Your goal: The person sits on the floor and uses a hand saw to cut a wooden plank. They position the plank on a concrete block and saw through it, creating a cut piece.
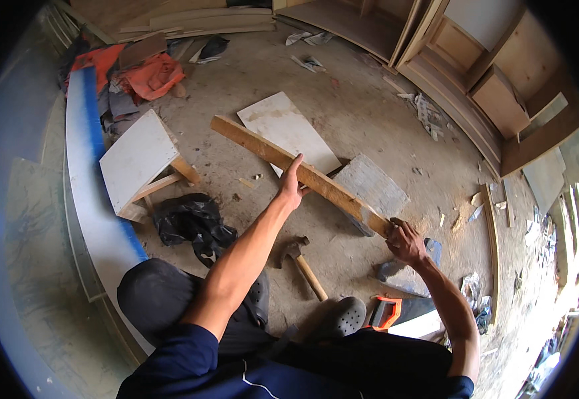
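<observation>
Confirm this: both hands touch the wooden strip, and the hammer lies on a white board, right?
Not quite: the hammer lies on the floor, as the head view shows. The left hand and right hand do touch the wooden strip.

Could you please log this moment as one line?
left hand: gripping wooden bar mid-length | right hand: at bar's nearer end | hammer: lying on floor

From my end, I can read no words, labels, numbers or signs anywhere from the upper left of the frame to the lower right.
</observation>
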Available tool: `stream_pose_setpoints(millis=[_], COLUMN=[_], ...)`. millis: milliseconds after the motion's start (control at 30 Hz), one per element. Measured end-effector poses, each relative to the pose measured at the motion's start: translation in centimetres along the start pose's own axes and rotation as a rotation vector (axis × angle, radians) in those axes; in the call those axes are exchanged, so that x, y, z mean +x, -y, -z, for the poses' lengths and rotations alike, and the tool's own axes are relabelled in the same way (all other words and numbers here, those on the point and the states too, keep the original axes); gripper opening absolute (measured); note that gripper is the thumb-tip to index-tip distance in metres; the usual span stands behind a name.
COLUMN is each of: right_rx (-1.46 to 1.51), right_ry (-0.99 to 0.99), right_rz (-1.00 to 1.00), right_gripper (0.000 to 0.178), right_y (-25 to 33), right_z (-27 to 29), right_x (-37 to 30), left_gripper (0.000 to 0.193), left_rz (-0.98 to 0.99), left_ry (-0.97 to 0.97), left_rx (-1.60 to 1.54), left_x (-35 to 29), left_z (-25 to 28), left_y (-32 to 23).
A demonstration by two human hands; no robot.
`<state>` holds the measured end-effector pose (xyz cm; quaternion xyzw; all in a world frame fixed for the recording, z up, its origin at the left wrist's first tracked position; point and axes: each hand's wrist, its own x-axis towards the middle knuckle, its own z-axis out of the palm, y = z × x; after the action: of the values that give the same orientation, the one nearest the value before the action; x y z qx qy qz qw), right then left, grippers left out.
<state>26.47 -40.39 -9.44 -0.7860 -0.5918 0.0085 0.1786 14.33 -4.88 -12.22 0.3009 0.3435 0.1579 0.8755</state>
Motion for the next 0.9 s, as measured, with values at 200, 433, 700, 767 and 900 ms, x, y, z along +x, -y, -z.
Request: stream_pose_setpoints(millis=[200,433,700,767,900], right_rx=[-0.041,-0.132,-0.08,-0.061,0.037], right_ry=[-0.046,0.001,0.035,0.044,0.034], right_rz=[0.129,0.131,0.217,0.186,0.046], right_gripper=[0.039,0.029,0.022,0.026,0.035], right_y=[0.7,2.0,2.0,2.9,3.1], right_z=[-0.3,-0.1,0.1,-0.2,-1.1], right_x=[1.2,1.2,0.8,0.9,0.6], left_gripper=[0.049,0.046,0.064,0.065,0.068], left_rz=[0.011,-0.014,-0.05,-0.035,0.021], left_ry=[-0.044,0.002,-0.085,-0.118,-0.174], left_rx=[-0.007,-0.101,-0.092,-0.054,-0.011], left_x=[0.9,1.5,2.7,2.8,2.6], left_z=[1.3,1.9,2.1,2.5,3.0], left_y=[-0.1,0.3,1.3,1.5,1.8])
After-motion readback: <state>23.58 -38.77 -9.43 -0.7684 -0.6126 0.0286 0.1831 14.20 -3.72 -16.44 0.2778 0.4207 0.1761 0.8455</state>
